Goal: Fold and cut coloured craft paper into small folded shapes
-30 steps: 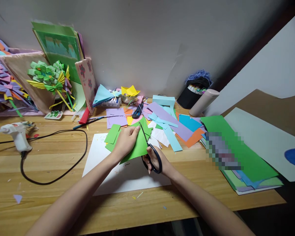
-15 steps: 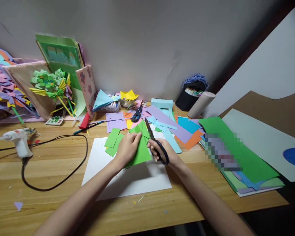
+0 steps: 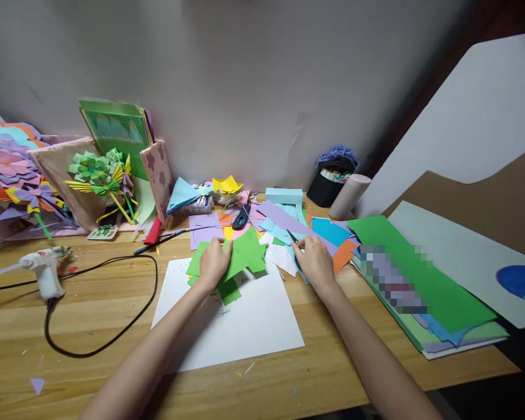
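Observation:
In my left hand is a piece of green paper with notched edges, pinched at its left side above a white sheet. More green paper shows just under it; I cannot tell whether it is a separate piece. My right hand is closed round the scissors, low over the coloured scraps. Their tip points away from me, and the fingers hide much of the handles. A crumpled-looking white scrap lies between the two hands.
A glue gun with a looping black cord stands at left. Behind my hands lie a box cutter and purple paper. Coloured sheets are stacked at right. A black marker holder and a pale cylinder stand by the wall.
The scissors have left the green paper and moved right, down among the scraps, with my right hand. The green paper now lies flatter in my left hand. The view has tilted up slightly.

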A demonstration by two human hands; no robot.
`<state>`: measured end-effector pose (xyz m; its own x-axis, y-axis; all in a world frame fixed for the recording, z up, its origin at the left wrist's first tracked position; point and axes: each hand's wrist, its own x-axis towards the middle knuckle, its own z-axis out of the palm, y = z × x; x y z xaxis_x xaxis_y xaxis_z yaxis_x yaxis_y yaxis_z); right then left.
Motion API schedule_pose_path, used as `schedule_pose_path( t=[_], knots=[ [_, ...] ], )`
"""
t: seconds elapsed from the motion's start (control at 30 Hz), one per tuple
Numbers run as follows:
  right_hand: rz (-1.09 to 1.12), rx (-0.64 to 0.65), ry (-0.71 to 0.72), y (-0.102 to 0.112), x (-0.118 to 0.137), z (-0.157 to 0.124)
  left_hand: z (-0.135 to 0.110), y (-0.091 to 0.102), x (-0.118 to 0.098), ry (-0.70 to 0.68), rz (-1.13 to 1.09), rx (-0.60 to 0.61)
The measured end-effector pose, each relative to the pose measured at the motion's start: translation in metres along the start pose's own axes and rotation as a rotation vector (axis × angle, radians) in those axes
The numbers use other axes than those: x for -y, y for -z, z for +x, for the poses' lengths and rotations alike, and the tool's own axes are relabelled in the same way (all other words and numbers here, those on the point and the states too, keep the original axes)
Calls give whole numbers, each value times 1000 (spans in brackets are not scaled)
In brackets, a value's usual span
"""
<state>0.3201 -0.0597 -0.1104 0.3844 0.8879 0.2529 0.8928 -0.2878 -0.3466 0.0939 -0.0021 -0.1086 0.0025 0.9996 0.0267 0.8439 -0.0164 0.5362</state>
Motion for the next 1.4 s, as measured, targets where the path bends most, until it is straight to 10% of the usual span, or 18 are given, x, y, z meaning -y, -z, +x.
schedule_pose_path(
  t=[0.13, 0.33, 0.5, 0.7, 0.9, 1.1, 1.4],
  knots=[
    [442, 370, 83, -15, 31, -21, 24, -8, -8, -35, 105, 112],
    [726, 531, 34, -17, 30, -21, 39, -16, -9, -40, 156, 187],
    [569, 473, -58, 7, -20, 12, 43, -2, 11, -71, -95, 221],
    [259, -146, 11, -2, -13, 14, 28, 7, 23, -152, -374, 152],
    [478, 206, 181, -43, 60, -21, 6, 0, 27, -124, -556, -39],
    [468, 398, 94, -56, 77, -23, -8, 8, 39, 368, -1065, 52],
    [413, 367, 52, -50, 90, -19, -6, 24, 67, 487, -1399, 152]
  ],
)
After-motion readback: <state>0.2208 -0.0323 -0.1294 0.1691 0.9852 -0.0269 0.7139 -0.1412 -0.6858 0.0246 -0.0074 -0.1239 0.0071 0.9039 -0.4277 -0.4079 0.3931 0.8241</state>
